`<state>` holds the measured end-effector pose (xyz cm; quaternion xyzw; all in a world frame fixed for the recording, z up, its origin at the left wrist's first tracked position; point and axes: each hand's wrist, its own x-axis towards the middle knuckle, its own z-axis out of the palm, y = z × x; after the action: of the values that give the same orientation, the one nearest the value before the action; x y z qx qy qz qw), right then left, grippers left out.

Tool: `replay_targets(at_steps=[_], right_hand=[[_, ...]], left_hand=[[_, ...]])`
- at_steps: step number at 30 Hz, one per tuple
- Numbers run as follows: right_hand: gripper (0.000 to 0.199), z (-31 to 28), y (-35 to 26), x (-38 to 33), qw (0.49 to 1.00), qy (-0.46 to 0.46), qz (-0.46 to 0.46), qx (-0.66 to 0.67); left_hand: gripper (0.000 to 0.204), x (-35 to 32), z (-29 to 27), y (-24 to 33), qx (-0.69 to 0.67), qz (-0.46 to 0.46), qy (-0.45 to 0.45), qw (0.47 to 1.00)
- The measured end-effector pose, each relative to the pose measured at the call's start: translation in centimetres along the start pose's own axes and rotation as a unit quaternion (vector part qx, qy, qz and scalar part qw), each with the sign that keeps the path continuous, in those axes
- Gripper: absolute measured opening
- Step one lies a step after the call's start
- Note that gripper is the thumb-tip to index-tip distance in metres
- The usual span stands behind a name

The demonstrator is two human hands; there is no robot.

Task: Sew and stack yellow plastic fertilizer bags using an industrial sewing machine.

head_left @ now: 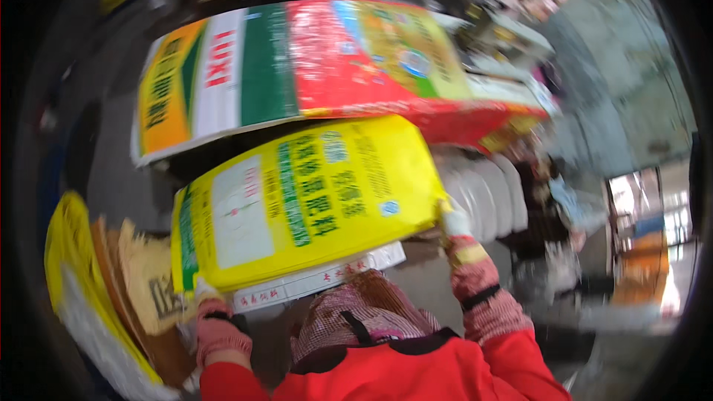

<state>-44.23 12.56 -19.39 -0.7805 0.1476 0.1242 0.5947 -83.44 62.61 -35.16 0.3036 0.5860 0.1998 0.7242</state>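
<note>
A flat yellow printed sack (364, 208), with green lettering and a white panel, lies tilted in front of me; whether it is one sack or a thin pile I cannot tell. My left hand (208, 297), gloved, is closed on its near left corner. At its right edge, my right hand (456, 226), in a pale glove with a pink knitted cuff, grips the side. Both hands' fingers are partly hidden by the sack and blurred. Beneath its near edge shows a white strip (297, 286) with red print.
Beyond lies a table covered with printed sacking (267, 67) in orange, white, green and red. A pale machine (512, 44) stands at its right end. Folded yellow sacks (74, 252) and brown sacks (148, 275) stand at my left. White rounded bundles (490, 193) sit at right.
</note>
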Motion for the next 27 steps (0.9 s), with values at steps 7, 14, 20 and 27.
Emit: replay_targets(at_steps=[7,14,20,27], right_hand=[[0.058,-3.6,1.1,0.1,0.995,0.079,-0.04,-0.04],[0.051,-11.0,2.6,2.0,0.988,0.034,0.073,-0.128],[0.048,-14.6,9.1,6.8,0.941,-0.105,0.06,-0.315],[0.052,-11.5,21.0,10.4,0.819,-0.435,0.084,-0.365]], left_hand=[[0.064,-10.1,8.5,3.0,0.378,0.056,0.318,0.868],[0.049,-9.3,5.9,3.6,0.335,0.198,0.389,0.835],[0.04,-19.8,20.0,3.8,0.355,0.408,0.247,0.804],[0.036,-35.5,31.2,-14.6,0.731,0.443,-0.317,0.412]])
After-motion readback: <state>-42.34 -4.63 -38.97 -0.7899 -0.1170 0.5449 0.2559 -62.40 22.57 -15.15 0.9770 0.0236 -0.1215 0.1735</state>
